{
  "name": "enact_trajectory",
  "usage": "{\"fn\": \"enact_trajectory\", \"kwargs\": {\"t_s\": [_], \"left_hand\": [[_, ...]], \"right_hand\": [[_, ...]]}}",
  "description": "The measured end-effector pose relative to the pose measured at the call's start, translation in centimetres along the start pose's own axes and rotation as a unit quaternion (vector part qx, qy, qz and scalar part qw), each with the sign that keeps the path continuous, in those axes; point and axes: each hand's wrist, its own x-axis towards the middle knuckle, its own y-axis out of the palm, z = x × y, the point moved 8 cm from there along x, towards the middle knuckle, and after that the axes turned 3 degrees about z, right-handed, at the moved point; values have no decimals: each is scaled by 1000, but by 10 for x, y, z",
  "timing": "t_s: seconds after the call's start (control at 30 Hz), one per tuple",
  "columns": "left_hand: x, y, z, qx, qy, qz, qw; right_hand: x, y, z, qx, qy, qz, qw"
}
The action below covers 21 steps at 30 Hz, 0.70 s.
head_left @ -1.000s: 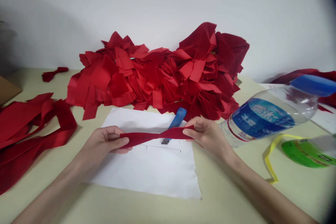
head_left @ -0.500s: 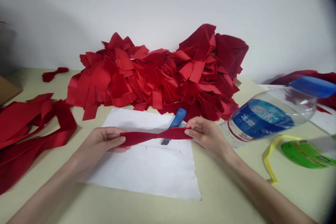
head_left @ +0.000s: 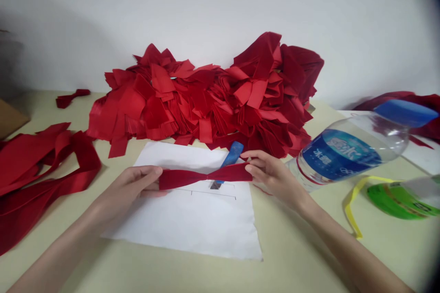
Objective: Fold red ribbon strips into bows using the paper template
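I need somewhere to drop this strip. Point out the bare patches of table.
Bare table lies between the white paper and the yellow band; a smaller gap sits between the paper and the long red strips. The back is crowded by the pile of red pieces, the right by the water bottle.

A red fabric strip (head_left: 205, 176), twisted at its middle, is pinched at each end by the left hand (head_left: 132, 186) and right hand (head_left: 271, 173) over white paper (head_left: 192, 219). At 12 o'clock lies a heap of red pieces (head_left: 206, 100); at 3 o'clock, a water bottle (head_left: 347, 153).
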Motion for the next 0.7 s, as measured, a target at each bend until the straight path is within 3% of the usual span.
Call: {"fn": "enact_trajectory", "kwargs": {"t_s": [0.17, 0.27, 0.43, 0.57, 0.63, 0.7], "left_hand": [[2, 10, -4, -65, 11, 27, 997], [-1, 12, -6, -19, 11, 21, 1000], [-10, 29, -12, 26, 42, 46, 998], [-14, 39, -13, 39, 47, 64, 996], [-13, 35, -16, 36, 56, 54, 996], [-13, 22, -24, 16, 89, 22, 996]], "right_hand": [[0, -6, -4, -46, -10, -39, 998], [-5, 1, 11, -174, -66, -39, 982], [-22, 45, 46, -375, -250, -8, 893], [-30, 73, 57, -403, -290, 19, 868], [-42, 71, 70, -403, -333, 0, 852], [-58, 48, 81, -379, -359, -38, 852]]}}
